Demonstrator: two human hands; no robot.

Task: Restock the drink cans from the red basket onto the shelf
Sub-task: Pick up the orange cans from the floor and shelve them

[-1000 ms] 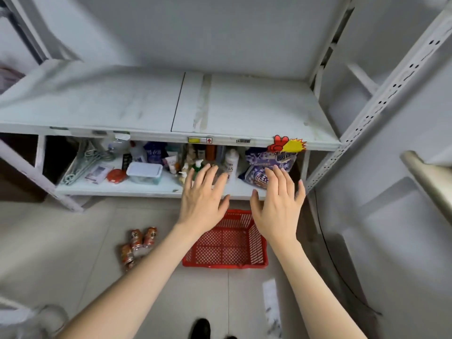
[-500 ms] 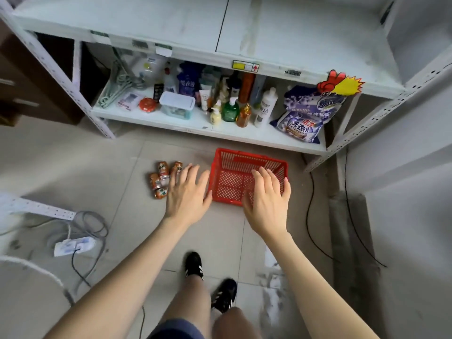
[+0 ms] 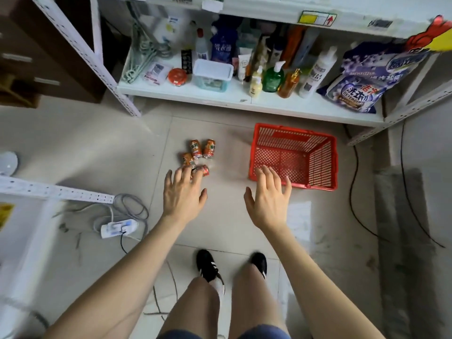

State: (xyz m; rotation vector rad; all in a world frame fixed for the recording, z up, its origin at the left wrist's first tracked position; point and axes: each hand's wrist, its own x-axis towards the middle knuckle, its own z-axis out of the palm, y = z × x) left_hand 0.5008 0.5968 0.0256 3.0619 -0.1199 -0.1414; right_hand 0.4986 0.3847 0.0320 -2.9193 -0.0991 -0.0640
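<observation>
Head view: orange drink cans [image 3: 198,155] lie clustered beside the red basket [image 3: 293,156], both hands' grip released.

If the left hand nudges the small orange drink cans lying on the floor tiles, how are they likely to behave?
The small orange drink cans lie on their sides on smooth floor tiles, so they would probably roll. They are clustered close together, so one likely knocks the others. The left hand is open above them; smooth round metal may slip from a loose grip.

The purple bag [image 3: 362,86] on the shelf reads "DETERGENT".
</observation>
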